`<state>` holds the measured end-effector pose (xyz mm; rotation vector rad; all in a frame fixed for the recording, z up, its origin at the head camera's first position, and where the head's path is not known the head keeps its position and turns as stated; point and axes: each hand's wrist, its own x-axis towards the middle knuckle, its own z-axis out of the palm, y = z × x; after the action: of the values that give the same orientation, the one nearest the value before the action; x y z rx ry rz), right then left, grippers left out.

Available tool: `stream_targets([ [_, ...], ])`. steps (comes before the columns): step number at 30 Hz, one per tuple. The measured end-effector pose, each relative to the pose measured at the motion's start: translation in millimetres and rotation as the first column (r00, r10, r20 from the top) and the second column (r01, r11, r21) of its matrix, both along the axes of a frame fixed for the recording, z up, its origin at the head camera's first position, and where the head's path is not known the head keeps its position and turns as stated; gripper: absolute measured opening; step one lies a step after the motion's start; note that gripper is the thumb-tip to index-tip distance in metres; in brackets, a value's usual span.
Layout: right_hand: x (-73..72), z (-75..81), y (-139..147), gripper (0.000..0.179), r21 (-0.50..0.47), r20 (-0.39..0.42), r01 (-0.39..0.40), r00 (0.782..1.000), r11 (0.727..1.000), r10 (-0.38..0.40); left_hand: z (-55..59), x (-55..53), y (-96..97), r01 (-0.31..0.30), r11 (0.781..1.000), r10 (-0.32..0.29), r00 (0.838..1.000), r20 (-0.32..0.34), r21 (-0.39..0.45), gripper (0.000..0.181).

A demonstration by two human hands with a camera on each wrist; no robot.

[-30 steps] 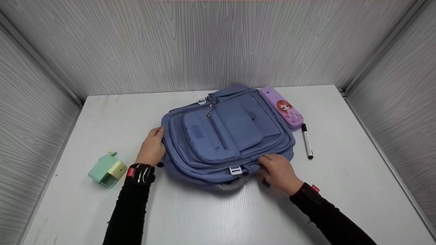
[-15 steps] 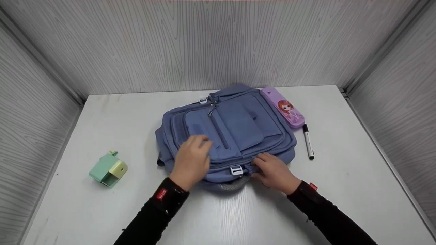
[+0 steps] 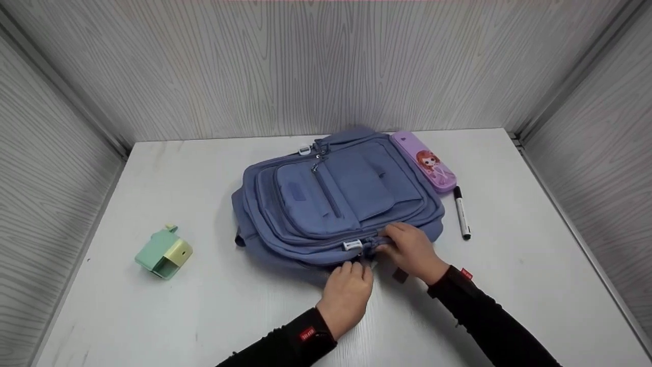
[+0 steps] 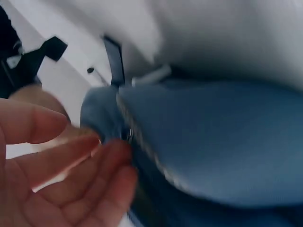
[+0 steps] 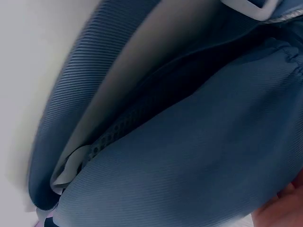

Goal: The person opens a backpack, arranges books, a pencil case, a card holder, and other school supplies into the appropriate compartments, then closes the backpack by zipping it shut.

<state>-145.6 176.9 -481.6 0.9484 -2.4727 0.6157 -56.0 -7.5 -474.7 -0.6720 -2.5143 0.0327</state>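
Observation:
A blue backpack [image 3: 346, 188] lies flat on the white table, pockets facing up. My right hand [image 3: 411, 251] grips its near edge, just right of a white buckle [image 3: 352, 245]. Left of it, my left hand [image 3: 348, 295] reaches to the same edge with bent fingers. In the left wrist view, the left fingertips [image 4: 118, 151] touch the blue fabric beside a zipper [image 4: 147, 146], thumb apart from them. The right wrist view shows the bag's side pocket [image 5: 189, 151] and strap [image 5: 80, 90]. Part of the right hand [image 5: 281, 208] appears low at the right; its fingertips are hidden.
A purple pencil case [image 3: 424, 162] with a cartoon girl lies against the backpack's right side. Close to it is a black-capped white marker [image 3: 462, 213]. A green and yellow pencil sharpener [image 3: 164, 253] stands at the left. Grey wood-patterned panels [image 3: 316, 66] enclose the table's back and sides.
My left hand has let go of the backpack's left end and crossed rightward to its near edge, beside my right hand. The right hand has stayed on that edge.

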Motion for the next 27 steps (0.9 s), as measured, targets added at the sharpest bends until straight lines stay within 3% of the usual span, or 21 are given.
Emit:
stream_targets([
  [4, -1.1, 3.5, -2, 0.025, -0.024, 0.029, 0.01, 1.0, 1.0, -0.01, -7.8, 0.6, 12.3, -0.117, 0.993, 0.118, 0.992, 0.041, -0.009, 0.037],
  [7, -1.8, 5.0, -2, 0.024, -0.042, 0.047, 0.012, 0.999, 0.999, -0.01, -11.0, -2.3, 18.4, -0.158, 0.987, 0.156, 0.986, 0.057, 0.027, 0.04],
  [11, -1.5, 5.8, -3, 0.024, -0.064, 0.053, 0.002, 0.999, 0.998, 0.002, -13.9, -4.4, 24.2, -0.164, 0.976, 0.153, 0.985, 0.084, 0.144, 0.04],
  [13, -1.2, 6.1, -3, 0.023, -0.068, 0.056, -0.002, 0.998, 0.998, 0.006, -13.8, -3.6, 26.7, -0.162, 0.955, 0.122, 0.979, 0.166, 0.25, 0.042],
  [14, -1.1, 6.0, -3, 0.023, -0.068, 0.061, -0.001, 0.998, 0.998, 0.005, -12.9, -2.7, 27.9, -0.167, 0.933, 0.095, 0.969, 0.229, 0.318, 0.043],
  [15, -0.9, 6.0, -3, 0.022, -0.066, 0.067, 0.002, 0.998, 0.998, 0.002, -11.8, -1.8, 29.0, -0.178, 0.903, 0.059, 0.953, 0.297, 0.392, 0.045],
  [17, -0.3, 6.3, -3, 0.022, -0.059, 0.082, 0.009, 0.997, 0.998, -0.004, -8.0, 0.1, 30.8, -0.225, 0.812, -0.038, 0.901, 0.433, 0.538, 0.049],
  [19, 0.2, 6.2, -2, 0.022, -0.05, 0.101, 0.017, 0.995, 0.999, -0.011, -4.3, 0.6, 32.2, -0.301, 0.693, -0.131, 0.841, 0.525, 0.655, 0.052],
  [21, 1.0, 6.7, -2, 0.022, -0.045, 0.115, 0.02, 0.993, 0.999, -0.014, -1.1, 0.3, 33.2, -0.368, 0.578, -0.194, 0.805, 0.56, 0.728, 0.052],
  [22, 1.3, 6.8, -2, 0.022, -0.044, 0.12, 0.019, 0.993, 0.999, -0.014, 0.1, 0.0, 33.5, -0.395, 0.527, -0.214, 0.795, 0.568, 0.752, 0.052],
  [24, 1.6, 6.7, -2, 0.022, -0.042, 0.126, 0.02, 0.992, 0.999, -0.014, 1.1, -0.1, 33.9, -0.435, 0.439, -0.232, 0.791, 0.567, 0.786, 0.048],
  [27, 1.9, 6.2, -2, 0.023, -0.042, 0.127, 0.022, 0.992, 0.999, -0.016, 0.1, 0.7, 33.6, -0.461, 0.343, -0.246, 0.797, 0.552, 0.818, 0.036],
])
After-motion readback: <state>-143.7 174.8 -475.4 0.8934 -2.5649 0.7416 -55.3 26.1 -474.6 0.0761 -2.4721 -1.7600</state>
